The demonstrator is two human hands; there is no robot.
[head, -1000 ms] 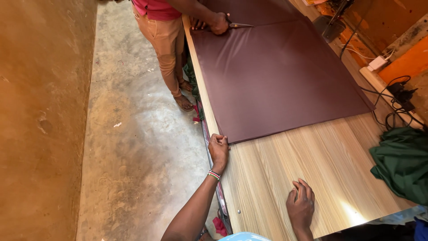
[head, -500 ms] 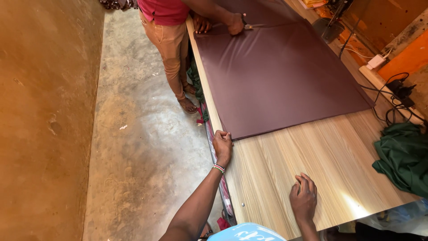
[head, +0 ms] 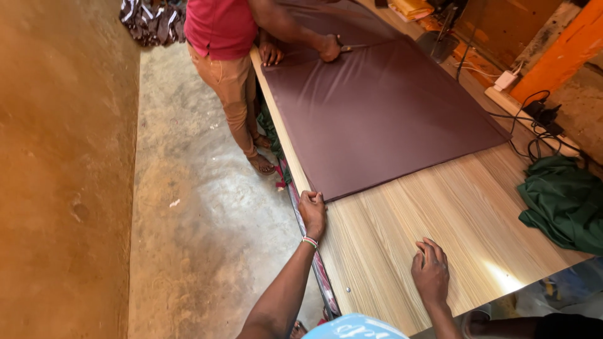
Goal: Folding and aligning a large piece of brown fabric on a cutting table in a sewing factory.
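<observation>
From the head view, looking down. Left hand (head: 312,212) at the near left corner of the brown sheet (head: 377,113), right on the left edge of the desk (head: 452,213), grip closed with fingers curled on that corner. Right hand (head: 431,271) flat on the bare wood nearer in, fingers spread, grip open and holding nothing. Brown sheet spread over the far half of the desk, smooth, with a few soft folds at the far end. Another person's hand (head: 330,47) pressed on the far end of the sheet (something small by it, too small to tell).

Likely trouble: a loose pinch on the corner, then a slip and a crooked or wrinkled sheet. Also a tug from the far end against a tug from the near end, and a bunched-up middle. Maybe a snag with the green cloth (head: 565,201) heaped on the right side, or with the black cables (head: 534,125) just past it.

Desk top pale wood grain, smooth and a bit shiny near the right hand. Grey concrete floor (head: 188,220) on the left, rough and stained. Brown earthy wall (head: 63,188) further left. Narrow, crowded room.
</observation>
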